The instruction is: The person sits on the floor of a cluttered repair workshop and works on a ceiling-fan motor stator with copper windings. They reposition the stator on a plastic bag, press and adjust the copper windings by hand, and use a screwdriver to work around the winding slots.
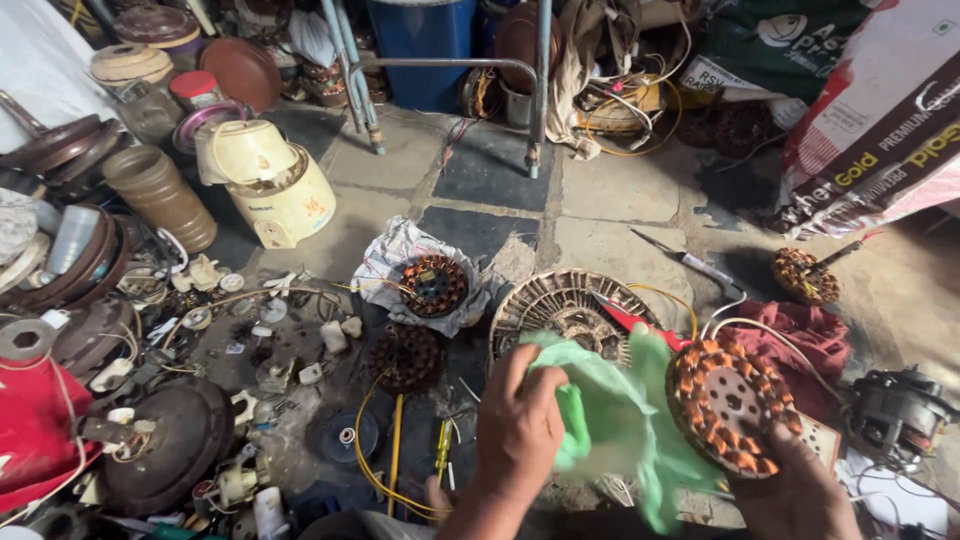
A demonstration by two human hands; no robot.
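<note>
A round motor stator (pixel 732 405) wound with copper-coloured coils sits low and to the right, tilted toward the camera, a white wire running off its top edge. The right hand (pixel 800 490) grips it from below, fingers curled under its rim. Just beside it on the left, touching its edge, is a crumpled green cloth (pixel 615 420); the left hand (pixel 520 425) clutches a fold of it.

Behind the cloth a round metal fan housing (pixel 560 305) lies on the floor, with a red-handled tool (pixel 640 322) across it. Further left, another wound stator (pixel 433 285) rests on crumpled paper (pixel 390 255), and a darker stator (pixel 405 357) lies just in front of it. A dark red cloth (pixel 795 335) lies behind the held stator, a fourth stator (pixel 805 277) beyond it.

The surface is a grey stone floor (pixel 610 190), dusty and stained. Its left side is crowded with small white parts, yellow wire, brown fan covers (pixel 165 440) and a cream appliance body (pixel 270 185). At the far edge stand a blue drum (pixel 422 45), metal stool legs (pixel 540 90) and printed sacks (pixel 880 130).
</note>
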